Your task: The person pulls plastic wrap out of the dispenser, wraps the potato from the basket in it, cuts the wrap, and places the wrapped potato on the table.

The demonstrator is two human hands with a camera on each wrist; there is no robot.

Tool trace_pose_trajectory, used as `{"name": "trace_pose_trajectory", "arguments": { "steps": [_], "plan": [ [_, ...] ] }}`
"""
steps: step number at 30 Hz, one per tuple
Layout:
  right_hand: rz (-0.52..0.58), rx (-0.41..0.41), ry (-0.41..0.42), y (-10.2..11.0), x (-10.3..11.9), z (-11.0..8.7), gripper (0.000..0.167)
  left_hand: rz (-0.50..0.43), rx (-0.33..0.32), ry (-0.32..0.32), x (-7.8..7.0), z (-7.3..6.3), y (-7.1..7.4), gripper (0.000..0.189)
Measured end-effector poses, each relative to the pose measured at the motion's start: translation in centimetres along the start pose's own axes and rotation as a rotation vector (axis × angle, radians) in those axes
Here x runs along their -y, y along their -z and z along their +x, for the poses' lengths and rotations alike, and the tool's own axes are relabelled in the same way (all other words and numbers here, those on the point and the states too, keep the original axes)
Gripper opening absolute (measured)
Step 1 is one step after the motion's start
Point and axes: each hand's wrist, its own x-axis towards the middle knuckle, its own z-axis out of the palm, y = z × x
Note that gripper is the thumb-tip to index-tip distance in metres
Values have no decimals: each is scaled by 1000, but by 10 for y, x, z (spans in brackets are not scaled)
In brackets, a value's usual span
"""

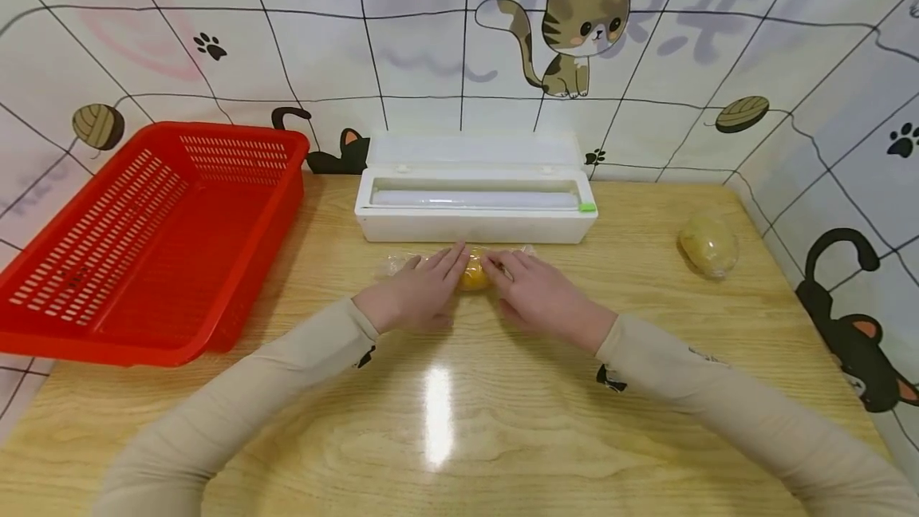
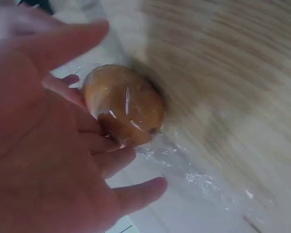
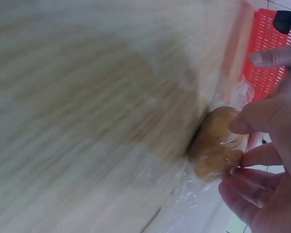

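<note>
A rounded, yellow-orange piece of produce (image 1: pixel 474 271) in clear cling film lies on the table between both hands. Its kind cannot be told through the film. My left hand (image 1: pixel 420 287) lies along its left side, fingers extended and touching it; in the left wrist view the thumb stands away from the produce (image 2: pixel 126 104). From the right, my right hand (image 1: pixel 542 294) has its fingers bent round the wrapped produce (image 3: pixel 217 143), fingertips at the film. Loose film (image 2: pixel 199 177) spreads out on either side of it.
Behind the hands stands an open white cling film box (image 1: pixel 474 226) with a film roll (image 1: pixel 474 199) inside and a green tab. A red plastic basket (image 1: pixel 247 262) takes up the left side. At the right lies another film-wrapped, pale yellow rounded item (image 1: pixel 709 243). Cat-patterned cloth backs the table.
</note>
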Motion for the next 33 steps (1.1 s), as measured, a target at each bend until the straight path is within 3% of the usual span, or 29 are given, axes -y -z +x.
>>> {"name": "trace_pose_trajectory", "arguments": {
  "steps": [2,3,6,9,11,15,20,23,27,30,33],
  "plan": [
    [67,1,-38,0,0,-2,59,39,33,9,-2,0,-1,90],
    [117,-8,-74,1,-2,-3,58,39,17,5,-2,1,-1,87],
    [221,-30,-188,2,-7,-3,60,-31,-129,-26,0,8,0,63],
    [154,10,-266,-2,-11,-2,62,-124,-282,-59,2,18,3,31],
    [47,56,-269,-5,-9,-2,66,-159,-322,-63,3,24,4,20],
    [-130,88,-265,-11,0,-3,61,-183,-290,-24,2,31,5,28],
    [-241,98,-286,-11,9,-4,42,-225,-243,14,3,34,10,37],
    [-226,82,-300,-9,8,-5,32,-219,-208,-4,5,36,15,32],
    [-113,56,-310,-2,4,-5,14,-203,-177,-4,5,37,19,31],
    [-72,89,-305,3,2,-6,7,-147,-158,27,4,36,20,30],
    [-132,149,-263,6,5,-9,12,-55,-128,46,1,35,20,34]
  ]
}}
